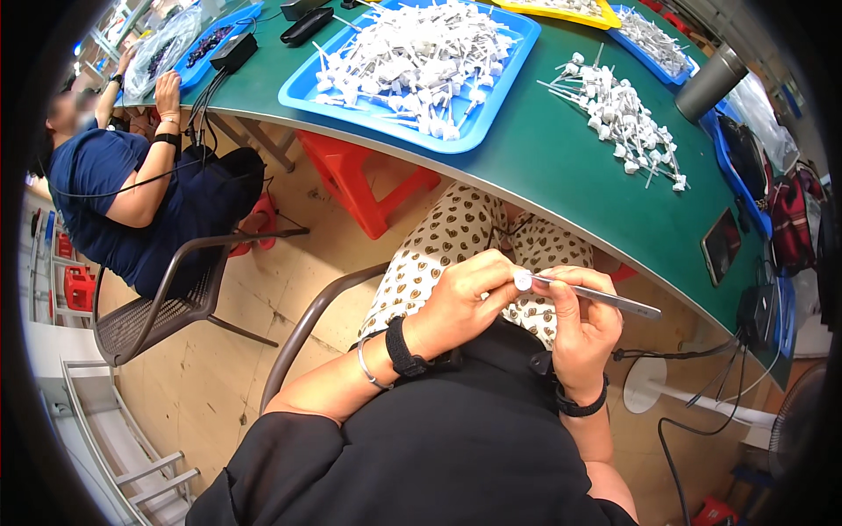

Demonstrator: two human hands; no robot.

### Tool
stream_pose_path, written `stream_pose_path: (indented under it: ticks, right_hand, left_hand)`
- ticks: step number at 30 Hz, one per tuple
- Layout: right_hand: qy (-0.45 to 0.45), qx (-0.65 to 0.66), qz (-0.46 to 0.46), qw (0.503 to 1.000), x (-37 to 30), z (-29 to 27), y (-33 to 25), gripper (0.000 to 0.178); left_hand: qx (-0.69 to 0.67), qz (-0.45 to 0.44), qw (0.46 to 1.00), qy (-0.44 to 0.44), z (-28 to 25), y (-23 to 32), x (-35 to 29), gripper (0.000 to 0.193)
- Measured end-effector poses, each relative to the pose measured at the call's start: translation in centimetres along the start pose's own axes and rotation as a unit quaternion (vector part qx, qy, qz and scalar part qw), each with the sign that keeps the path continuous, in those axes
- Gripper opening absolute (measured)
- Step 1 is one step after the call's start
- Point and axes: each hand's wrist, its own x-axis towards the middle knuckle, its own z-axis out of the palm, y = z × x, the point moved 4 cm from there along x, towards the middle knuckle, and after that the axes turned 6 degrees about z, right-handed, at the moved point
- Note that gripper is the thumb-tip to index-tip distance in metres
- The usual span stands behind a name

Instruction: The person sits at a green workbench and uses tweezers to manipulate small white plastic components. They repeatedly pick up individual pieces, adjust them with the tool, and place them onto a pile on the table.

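Observation:
Above my lap, my left hand (pixel 469 296) pinches a small white plastic part (pixel 524 280) with a round face between thumb and fingers. My right hand (pixel 582 326) grips a pair of metal tweezers (pixel 623 302), their broad end pointing right and their tips at the white part. The fingers partly cover where tips and part meet. Ahead on the green table (pixel 517 171), a blue tray (pixel 481 131) is heaped with white parts on thin stems. A loose pile of similar stemmed parts (pixel 618 114) lies to its right.
A grey metal flask (pixel 712 83) and a phone (pixel 721 245) are on the table's right side. Behind are a yellow tray (pixel 570 10) and another blue tray (pixel 653 44). Left, a person (pixel 132 184) sits on a chair. A red stool (pixel 360 180) stands below the table.

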Motion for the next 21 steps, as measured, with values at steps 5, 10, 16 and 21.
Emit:
stream_pose_path:
  ticks: [5, 10, 16, 21]
  right_hand:
    - [0.011, 0.032, 0.027, 0.999, 0.05, -0.07, 0.17, 0.008]
    - [0.016, 0.030, 0.019, 0.999, -0.03, -0.22, 0.49, 0.009]
    - [0.028, 0.040, 0.024, 0.999, -0.07, 0.01, 0.60, 0.010]
    - [0.032, 0.038, 0.028, 0.998, -0.09, 0.08, 0.60, 0.009]
  left_hand:
    - [-0.020, -0.011, 1.000, 0.001, 0.07, -0.09, -0.03, 0.010]
    - [-0.010, -0.011, 1.000, 0.000, 0.10, -0.23, -0.12, 0.011]
    - [0.015, 0.024, 1.000, 0.011, -0.05, 0.02, 0.07, 0.014]
    - [0.026, 0.031, 0.999, 0.008, -0.10, 0.14, 0.03, 0.016]
